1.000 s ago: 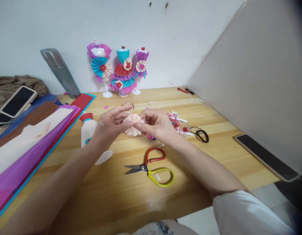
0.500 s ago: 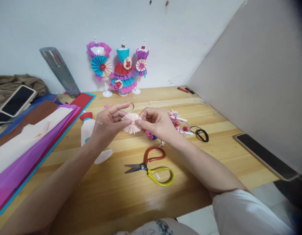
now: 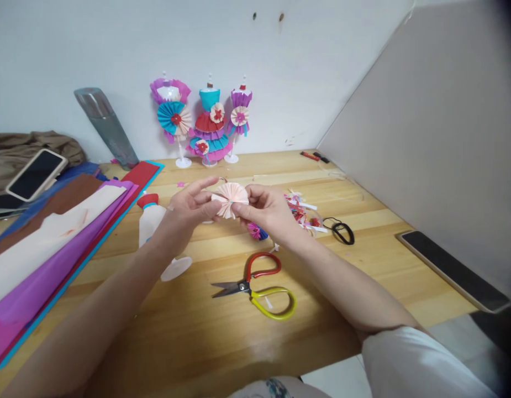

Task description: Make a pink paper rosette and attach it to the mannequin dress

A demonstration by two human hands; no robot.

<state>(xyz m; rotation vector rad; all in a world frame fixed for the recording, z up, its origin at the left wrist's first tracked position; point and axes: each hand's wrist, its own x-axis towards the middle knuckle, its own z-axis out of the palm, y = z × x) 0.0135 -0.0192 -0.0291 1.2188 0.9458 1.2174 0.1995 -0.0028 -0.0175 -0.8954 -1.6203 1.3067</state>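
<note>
Head view: two hands (image 3: 230,209), one rosette (image 3: 229,199).

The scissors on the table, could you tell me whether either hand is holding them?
No, the scissors lie alone on the table while both hands pinch the paper fan.

Scissors (image 3: 255,290) lie mid-table (image 3: 189,331), and everything reads off them. Directly behind them, above the tabletop, both hands meet: left hand (image 3: 189,210) and right hand (image 3: 267,210) on either side of a pleated paper rosette (image 3: 229,198). Left of the scissors lies a glue bottle (image 3: 151,221), and further left the stacked paper sheets (image 3: 52,237), a phone (image 3: 35,174) behind those. Far behind the scissors, against the wall, stand three paper-dress figures (image 3: 205,124). Right of the scissors sits a scrap pile (image 3: 300,213), then a hair tie (image 3: 342,229), then a second phone (image 3: 449,268) at the table's edge.
</note>
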